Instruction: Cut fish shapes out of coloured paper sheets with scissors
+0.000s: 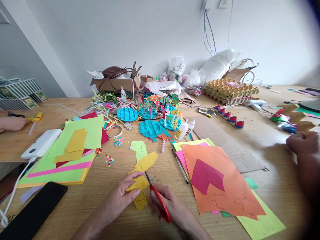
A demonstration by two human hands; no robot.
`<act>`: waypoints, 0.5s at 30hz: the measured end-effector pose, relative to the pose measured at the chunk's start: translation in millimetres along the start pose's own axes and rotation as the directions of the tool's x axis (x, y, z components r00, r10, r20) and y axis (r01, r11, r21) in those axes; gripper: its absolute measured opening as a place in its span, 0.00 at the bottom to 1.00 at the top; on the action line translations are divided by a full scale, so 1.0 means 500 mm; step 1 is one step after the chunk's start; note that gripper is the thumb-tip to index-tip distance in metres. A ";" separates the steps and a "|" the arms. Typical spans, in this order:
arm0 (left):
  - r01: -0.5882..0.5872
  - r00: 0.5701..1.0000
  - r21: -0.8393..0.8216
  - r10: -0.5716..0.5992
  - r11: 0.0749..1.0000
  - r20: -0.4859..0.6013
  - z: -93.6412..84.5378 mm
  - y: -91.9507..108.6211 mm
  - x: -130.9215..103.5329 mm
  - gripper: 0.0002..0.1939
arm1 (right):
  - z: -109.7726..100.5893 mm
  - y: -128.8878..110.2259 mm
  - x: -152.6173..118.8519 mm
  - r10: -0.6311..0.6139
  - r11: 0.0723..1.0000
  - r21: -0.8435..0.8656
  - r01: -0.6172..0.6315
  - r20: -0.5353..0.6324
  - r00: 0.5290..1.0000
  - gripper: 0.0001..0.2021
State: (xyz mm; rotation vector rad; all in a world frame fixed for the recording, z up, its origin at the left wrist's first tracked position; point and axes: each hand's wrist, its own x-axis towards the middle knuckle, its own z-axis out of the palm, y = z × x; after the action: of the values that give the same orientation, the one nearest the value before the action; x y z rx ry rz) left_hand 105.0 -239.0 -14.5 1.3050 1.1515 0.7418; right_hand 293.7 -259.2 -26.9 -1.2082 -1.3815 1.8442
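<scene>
Well, at the frame's lower centre, the left hand [125, 190] pinches the yellow paper [140, 182] while the right hand [170, 202] is wrapped around the scissors [158, 196]; I'd turn the paper, not the blades [148, 178], to trim neatly along the outline [141, 202].

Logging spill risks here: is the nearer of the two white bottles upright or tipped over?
Upright: the nearer white bottle stands on its base, with its nozzle pointing up.

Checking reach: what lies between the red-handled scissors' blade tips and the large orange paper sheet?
Head view, from the scissors rightward: wooden tabletop, a slim grey pen, then pink paper peeking from under the orange sheet.
</scene>
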 end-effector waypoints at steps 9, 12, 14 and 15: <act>0.043 0.996 0.005 -0.043 0.999 -0.083 -0.028 -0.009 -0.013 0.13 | -0.042 -0.037 0.008 -0.113 0.939 -0.343 0.008 -0.288 0.951 0.04; 0.110 0.984 -0.118 -0.126 0.987 -0.129 -0.036 -0.010 -0.009 0.17 | -0.035 -0.050 0.028 -0.086 0.968 -0.249 0.013 -0.286 0.954 0.07; 0.139 0.975 -0.179 -0.166 0.974 -0.145 -0.038 -0.010 -0.010 0.18 | -0.030 -0.056 0.045 -0.080 0.979 -0.201 0.026 -0.264 0.961 0.08; 0.148 0.972 -0.221 -0.183 0.964 -0.149 -0.038 -0.011 -0.012 0.18 | -0.028 -0.058 0.053 -0.078 0.983 -0.180 0.032 -0.254 0.964 0.09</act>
State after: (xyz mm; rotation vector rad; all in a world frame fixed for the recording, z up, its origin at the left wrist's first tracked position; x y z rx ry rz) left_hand 84.2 -238.9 -16.1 0.9723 1.2645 0.8358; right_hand 291.2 -221.2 -9.7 -1.4276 -1.4325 1.4885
